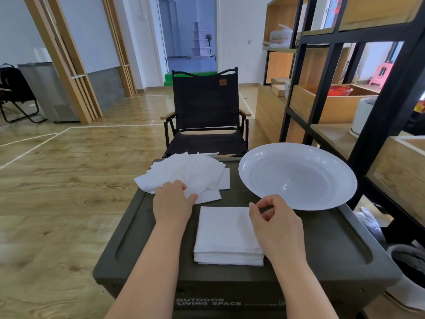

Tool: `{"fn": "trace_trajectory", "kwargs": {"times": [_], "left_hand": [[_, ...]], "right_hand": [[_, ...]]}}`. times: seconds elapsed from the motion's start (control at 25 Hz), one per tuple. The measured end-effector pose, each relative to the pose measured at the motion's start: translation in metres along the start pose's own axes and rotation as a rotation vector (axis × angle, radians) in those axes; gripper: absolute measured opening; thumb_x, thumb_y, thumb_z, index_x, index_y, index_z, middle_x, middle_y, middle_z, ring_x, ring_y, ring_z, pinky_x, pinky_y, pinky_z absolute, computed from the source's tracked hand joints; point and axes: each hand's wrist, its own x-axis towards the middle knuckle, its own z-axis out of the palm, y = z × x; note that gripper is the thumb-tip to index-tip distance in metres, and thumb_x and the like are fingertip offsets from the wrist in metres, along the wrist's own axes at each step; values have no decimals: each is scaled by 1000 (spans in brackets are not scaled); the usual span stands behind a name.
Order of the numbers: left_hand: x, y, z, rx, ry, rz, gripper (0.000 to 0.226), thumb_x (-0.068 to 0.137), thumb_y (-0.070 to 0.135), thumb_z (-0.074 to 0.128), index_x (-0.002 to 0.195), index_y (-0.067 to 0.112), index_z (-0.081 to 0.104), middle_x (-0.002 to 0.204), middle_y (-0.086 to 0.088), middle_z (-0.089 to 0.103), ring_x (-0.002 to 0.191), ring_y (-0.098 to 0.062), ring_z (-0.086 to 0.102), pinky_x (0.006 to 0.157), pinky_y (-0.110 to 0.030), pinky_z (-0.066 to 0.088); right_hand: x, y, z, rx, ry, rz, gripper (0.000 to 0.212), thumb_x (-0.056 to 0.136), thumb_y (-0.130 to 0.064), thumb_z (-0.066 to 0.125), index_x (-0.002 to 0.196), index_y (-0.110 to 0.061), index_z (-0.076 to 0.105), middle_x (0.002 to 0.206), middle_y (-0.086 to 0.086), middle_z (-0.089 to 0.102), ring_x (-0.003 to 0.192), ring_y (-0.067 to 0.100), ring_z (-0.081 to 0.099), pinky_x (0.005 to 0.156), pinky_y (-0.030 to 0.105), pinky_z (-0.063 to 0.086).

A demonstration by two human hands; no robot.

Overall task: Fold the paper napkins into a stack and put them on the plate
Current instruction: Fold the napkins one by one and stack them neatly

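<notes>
A neat stack of folded white napkins (226, 236) lies on the dark green box lid (322, 240) in front of me. A loose pile of unfolded white napkins (190, 173) spreads across the lid's far left. My left hand (172, 201) rests on that pile, thumb and fingers pinching the near edge of a napkin. My right hand (273, 223) hovers over the stack's right edge, fingers curled and holding nothing. The white plate (299, 176) sits empty at the far right of the lid.
A black folding chair (204, 111) stands just beyond the box. A black-framed wooden shelf unit (345, 88) runs close along the right side. Wooden floor lies to the left. A white and grey container (407, 272) sits at the lower right.
</notes>
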Motion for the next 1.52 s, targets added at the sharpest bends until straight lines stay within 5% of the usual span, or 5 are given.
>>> {"fn": "trace_trajectory", "kwargs": {"times": [0.32,0.56,0.8,1.04,1.52], "left_hand": [[-58,15,-55,-584,81,95,16,80,27,73,76,34,60,80,16,62,77,-1,57,55,-5,39],[-82,31,-65,-591,16,352,35,71,10,80,64,37,58,101,25,55,106,3,46,79,-5,34],[-84,33,-71,-686,-313,428,66,60,46,80,115,60,44,128,42,30,124,14,25,90,-14,30],[-79,34,-63,-960,-368,-185,32,84,55,57,101,33,72,97,26,71,87,9,63,73,-16,43],[-77,15,-55,-375,-332,-183,33,88,39,58,67,16,68,58,-3,61,50,-9,51,46,-20,33]], "right_hand": [[-6,-16,-8,260,-195,53,9,87,-46,57,86,-38,60,73,-14,68,70,5,65,55,10,41],[-8,-31,-16,939,-605,410,76,55,-74,56,111,-24,61,94,8,76,83,22,73,64,29,55],[0,-16,-29,1347,-550,471,25,90,-21,55,99,-15,77,106,14,73,97,30,70,78,45,58],[1,-16,-29,1244,-522,376,27,93,-21,52,112,-24,71,109,3,73,99,23,69,78,42,58],[4,-1,-1,-149,-86,-59,37,86,-41,62,59,-16,54,52,-2,50,47,9,45,47,18,33]]}}
